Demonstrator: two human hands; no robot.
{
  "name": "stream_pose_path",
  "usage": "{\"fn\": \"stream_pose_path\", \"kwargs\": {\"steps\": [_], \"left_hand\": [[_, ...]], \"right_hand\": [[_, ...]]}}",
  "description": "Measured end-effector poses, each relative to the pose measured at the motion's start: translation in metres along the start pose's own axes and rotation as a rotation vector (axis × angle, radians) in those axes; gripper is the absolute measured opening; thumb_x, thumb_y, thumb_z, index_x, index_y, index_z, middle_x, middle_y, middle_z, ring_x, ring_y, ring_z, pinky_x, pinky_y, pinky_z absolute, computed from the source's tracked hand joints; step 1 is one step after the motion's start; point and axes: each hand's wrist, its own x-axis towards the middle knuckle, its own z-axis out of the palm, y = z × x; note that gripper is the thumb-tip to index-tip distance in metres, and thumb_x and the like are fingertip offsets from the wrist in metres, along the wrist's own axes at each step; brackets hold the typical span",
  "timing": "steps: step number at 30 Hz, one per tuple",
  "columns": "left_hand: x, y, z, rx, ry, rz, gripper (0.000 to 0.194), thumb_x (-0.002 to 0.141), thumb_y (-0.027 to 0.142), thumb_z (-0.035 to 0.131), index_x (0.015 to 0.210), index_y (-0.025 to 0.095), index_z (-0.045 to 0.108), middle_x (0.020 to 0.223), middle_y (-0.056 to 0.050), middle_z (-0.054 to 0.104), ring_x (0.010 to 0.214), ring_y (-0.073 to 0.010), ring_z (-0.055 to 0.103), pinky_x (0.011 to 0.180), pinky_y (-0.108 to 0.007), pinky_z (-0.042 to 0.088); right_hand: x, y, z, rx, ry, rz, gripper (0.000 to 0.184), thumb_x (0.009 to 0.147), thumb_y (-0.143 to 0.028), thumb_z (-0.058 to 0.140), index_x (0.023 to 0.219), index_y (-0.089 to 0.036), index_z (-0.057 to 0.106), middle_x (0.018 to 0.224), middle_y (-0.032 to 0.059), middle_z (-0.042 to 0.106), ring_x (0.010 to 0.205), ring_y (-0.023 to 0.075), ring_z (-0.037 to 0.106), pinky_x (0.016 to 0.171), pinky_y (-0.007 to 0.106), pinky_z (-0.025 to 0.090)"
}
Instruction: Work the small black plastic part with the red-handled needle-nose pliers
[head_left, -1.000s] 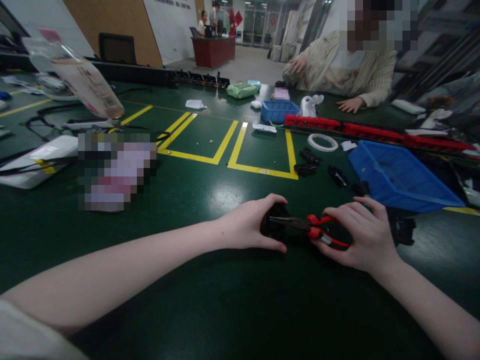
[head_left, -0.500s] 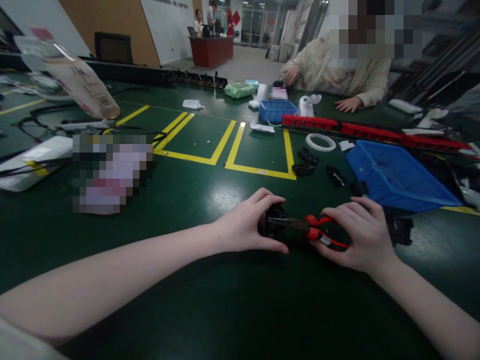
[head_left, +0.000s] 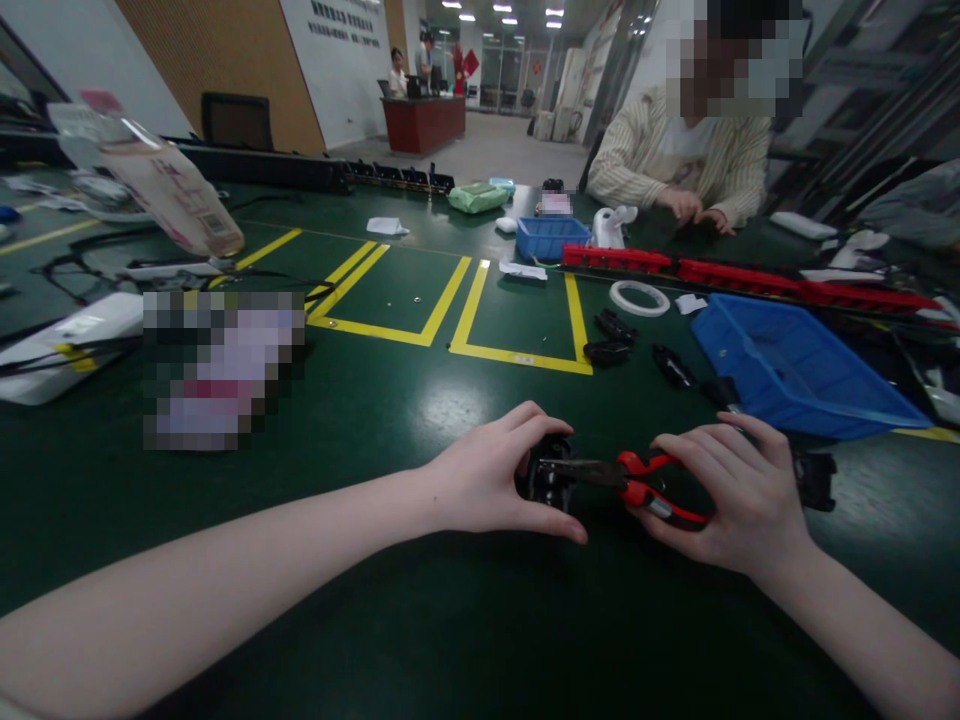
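Green and shiny, the tabletop (head_left: 360,405) spreads out under my arms and far past my hands. My left hand (head_left: 487,475) holds a small black part (head_left: 553,487), with my fingers bent over the top of it and my thumb below. My right hand (head_left: 739,490) is wrapped around the red handles of the pliers (head_left: 636,493). The handles are spread apart, and the thin dark tips reach over to the black part, right between my two hands. I can't tell if the tips are pinching it.

Just past my right hand, on its outer side, sits a black piece (head_left: 816,482). Beyond that hand is a big blue tray (head_left: 810,375), tipped at a slant. Some black bits (head_left: 609,352) lie farther out than both hands, and a white ring (head_left: 637,311) lies just beyond them. Straight ahead of my left hand, yellow tape (head_left: 379,332) makes boxes on the green. Way out to the left of that hand I see a leaning bottle (head_left: 180,195) with a pink cap, and a white box (head_left: 82,345) with black cords over it. Far across from my right hand, a person in a striped shirt (head_left: 634,150) has both hands close together, low down near the edge.
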Motion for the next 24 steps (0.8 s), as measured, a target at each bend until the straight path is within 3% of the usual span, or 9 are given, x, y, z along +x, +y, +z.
{"fn": "stream_pose_path", "kwargs": {"steps": [4, 10, 24], "left_hand": [[0.001, 0.001, -0.001, 0.005, -0.048, 0.005, 0.071, 0.069, 0.061, 0.075, 0.121, 0.016, 0.056, 0.107, -0.008, 0.060, 0.086, -0.0221, 0.061, 0.067, -0.033, 0.051], [0.001, -0.003, 0.001, -0.010, -0.010, 0.042, 0.071, 0.068, 0.056, 0.078, 0.122, 0.017, 0.053, 0.115, -0.010, 0.059, 0.093, -0.0232, 0.062, 0.074, -0.034, 0.053], [0.001, -0.006, 0.004, 0.035, 0.083, 0.042, 0.076, 0.066, 0.051, 0.081, 0.126, 0.018, 0.048, 0.119, -0.011, 0.053, 0.098, -0.0241, 0.060, 0.080, -0.038, 0.054]], "right_hand": [[-0.002, 0.003, 0.001, 0.010, -0.002, -0.016, 0.037, 0.074, -0.040, 0.066, 0.104, -0.020, 0.056, 0.081, 0.0079, 0.067, 0.073, 0.0258, 0.062, 0.083, 0.049, 0.044], [-0.006, 0.009, 0.007, -0.004, 0.025, -0.061, 0.038, 0.073, -0.040, 0.067, 0.101, -0.018, 0.056, 0.080, 0.0092, 0.067, 0.070, 0.0271, 0.062, 0.081, 0.049, 0.043], [-0.008, 0.019, 0.012, -0.007, 0.077, 0.024, 0.040, 0.079, -0.040, 0.061, 0.110, -0.016, 0.052, 0.085, 0.0108, 0.064, 0.076, 0.0269, 0.061, 0.082, 0.046, 0.041]]}}
